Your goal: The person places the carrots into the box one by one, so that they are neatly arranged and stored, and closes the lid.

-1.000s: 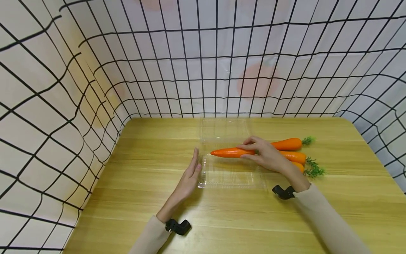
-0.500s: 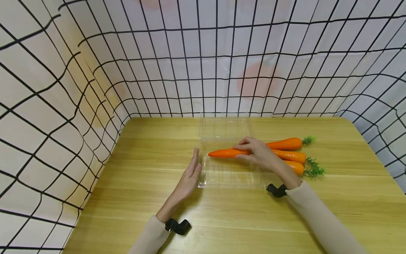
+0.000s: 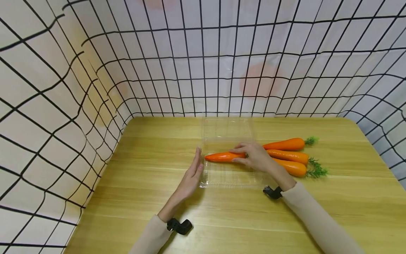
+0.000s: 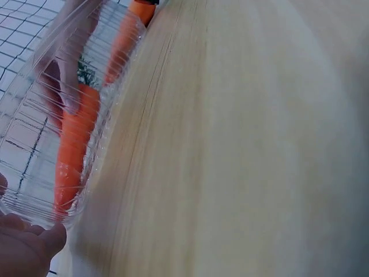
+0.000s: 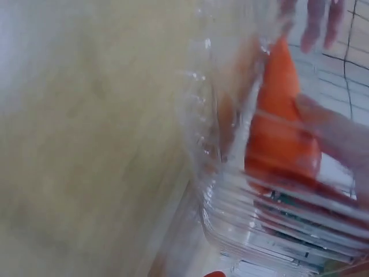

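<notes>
My right hand (image 3: 255, 158) grips an orange carrot (image 3: 219, 157) near its thick end, thumb on one side and fingers on the other. The carrot lies inside a clear plastic container (image 3: 228, 179), its tip pointing left at the container's left wall. In the left wrist view the carrot (image 4: 74, 150) shows through the ribbed clear wall, green leaves behind it. My left hand (image 3: 190, 178) rests with straight fingers against the container's left side. The right wrist view shows the thumb on the carrot (image 5: 279, 121); the leaf end is partly hidden.
Three more carrots, an upper (image 3: 287, 144), a middle (image 3: 291, 156) and a lower one (image 3: 295, 168), lie right of the container, leaves pointing right. The container's clear lid (image 3: 226, 127) lies folded back behind it. A black wire grid (image 3: 219, 77) surrounds the table (image 3: 222, 218).
My right hand has moved left and slightly nearer with the carrot, whose tip now reaches the container's left wall. My left hand stays at the container's side.
</notes>
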`<state>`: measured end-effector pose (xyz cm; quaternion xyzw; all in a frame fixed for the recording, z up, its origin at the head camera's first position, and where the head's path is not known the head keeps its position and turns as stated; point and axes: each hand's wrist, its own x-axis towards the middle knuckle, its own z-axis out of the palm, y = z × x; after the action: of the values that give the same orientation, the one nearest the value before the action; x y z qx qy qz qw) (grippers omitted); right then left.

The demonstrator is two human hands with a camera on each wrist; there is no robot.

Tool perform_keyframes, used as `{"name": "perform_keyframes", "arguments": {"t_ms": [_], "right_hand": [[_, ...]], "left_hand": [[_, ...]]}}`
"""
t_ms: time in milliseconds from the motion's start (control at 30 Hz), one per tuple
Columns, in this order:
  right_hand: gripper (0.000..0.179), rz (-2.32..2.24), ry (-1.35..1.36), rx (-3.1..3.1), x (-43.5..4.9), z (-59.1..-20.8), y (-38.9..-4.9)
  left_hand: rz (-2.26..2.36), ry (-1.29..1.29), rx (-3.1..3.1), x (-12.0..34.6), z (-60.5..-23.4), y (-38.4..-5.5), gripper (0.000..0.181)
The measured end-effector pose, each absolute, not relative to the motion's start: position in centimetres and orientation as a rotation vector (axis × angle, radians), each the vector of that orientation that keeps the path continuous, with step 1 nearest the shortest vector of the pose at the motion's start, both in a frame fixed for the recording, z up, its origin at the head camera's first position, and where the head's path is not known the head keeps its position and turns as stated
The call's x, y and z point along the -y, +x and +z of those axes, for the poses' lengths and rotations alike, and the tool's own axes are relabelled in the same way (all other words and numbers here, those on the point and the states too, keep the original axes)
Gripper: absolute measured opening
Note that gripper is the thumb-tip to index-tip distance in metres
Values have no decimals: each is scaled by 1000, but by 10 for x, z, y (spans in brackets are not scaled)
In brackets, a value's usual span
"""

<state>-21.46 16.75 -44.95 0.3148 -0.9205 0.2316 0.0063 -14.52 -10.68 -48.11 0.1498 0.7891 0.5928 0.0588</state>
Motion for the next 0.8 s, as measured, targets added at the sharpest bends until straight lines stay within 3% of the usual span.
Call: {"name": "perform_keyframes", "arguments": {"t_ms": [800], "right_hand": [[37,751,1040,2820,-166,-456,-213]], "left_hand": [[1788,449,-2381,107,-481,-145,63]]}}
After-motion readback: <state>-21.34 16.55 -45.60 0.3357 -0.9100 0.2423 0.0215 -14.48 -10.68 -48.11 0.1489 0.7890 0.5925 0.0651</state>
